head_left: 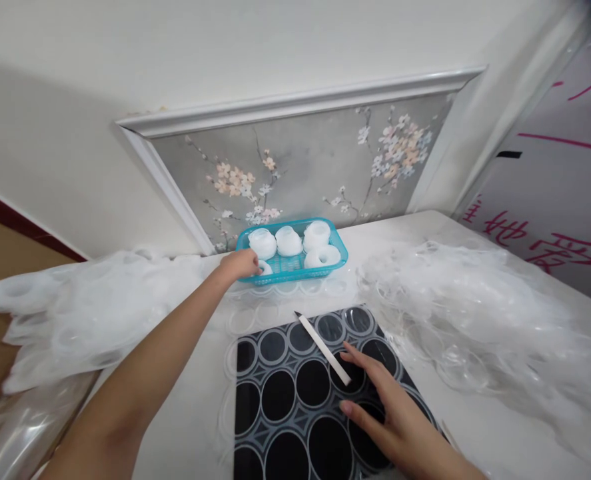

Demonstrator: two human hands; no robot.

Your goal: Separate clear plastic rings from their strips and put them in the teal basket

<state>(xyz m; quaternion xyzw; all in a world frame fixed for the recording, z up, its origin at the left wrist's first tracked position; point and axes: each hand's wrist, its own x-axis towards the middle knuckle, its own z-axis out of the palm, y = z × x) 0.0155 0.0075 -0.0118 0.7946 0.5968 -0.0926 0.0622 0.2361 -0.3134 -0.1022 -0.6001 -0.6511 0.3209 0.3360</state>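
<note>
My left hand (242, 264) reaches into the front left corner of a blue plastic basket (342, 261). Its fingers are closed at a small white ring (264, 269), partly covered by them. Stacks of thin white rings fill other spots in the basket, one of them a stack (288, 241) at the back. Over a black board (295, 427) patterned with circles, my right hand (382, 407) is open, thumb and fingers apart. Close to its fingertips lies a slim white stick (324, 348) with a dark pointed tip. Clear film with round outlines overlaps the board's edges.
Crumpled translucent sheets with round holes (100, 307) lie at the left of the white table (190, 407). Another pile of clear film scraps (455, 313) spreads across the right. Behind the basket is a wall with a framed floral panel (305, 160).
</note>
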